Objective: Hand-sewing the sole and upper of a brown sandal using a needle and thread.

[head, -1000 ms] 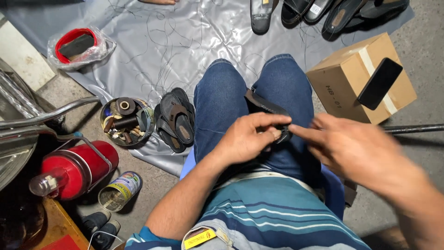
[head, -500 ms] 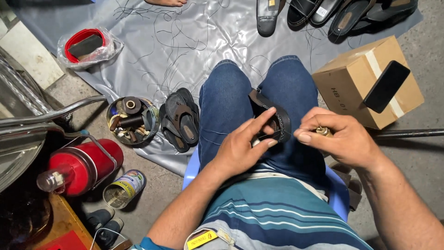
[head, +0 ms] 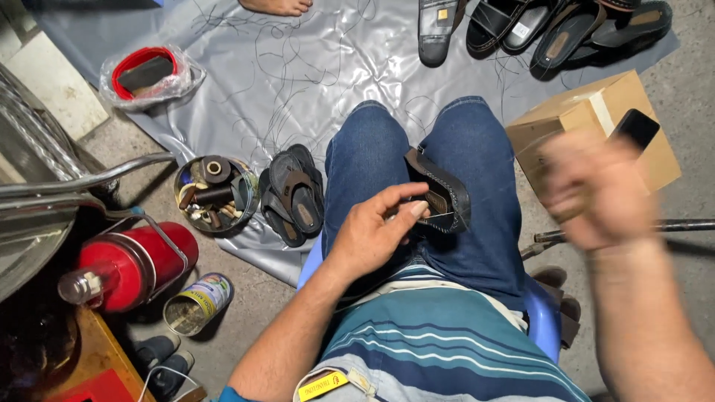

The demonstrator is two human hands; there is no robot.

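A dark sandal (head: pixel 441 195) rests on my lap between my thighs in blue jeans. My left hand (head: pixel 378 232) grips its near edge and holds it steady. My right hand (head: pixel 593 195) is raised to the right of the sandal, blurred by motion, fingers closed as if around something small that I cannot make out. A thin thread seems to run from the sandal toward that hand.
A cardboard box (head: pixel 588 126) with a black phone (head: pixel 635 128) on it stands at right. Several sandals (head: pixel 551 26) lie at the far edge of a grey sheet (head: pixel 298 82). A pair of dark sandals (head: pixel 292 195), a round tin of tools (head: pixel 212 195), a red cylinder (head: pixel 134 260) and an open can (head: pixel 195 304) sit at left.
My right hand has pulled away from the sandal, up and to the right, and is now blurred. My left hand stays on the sandal.
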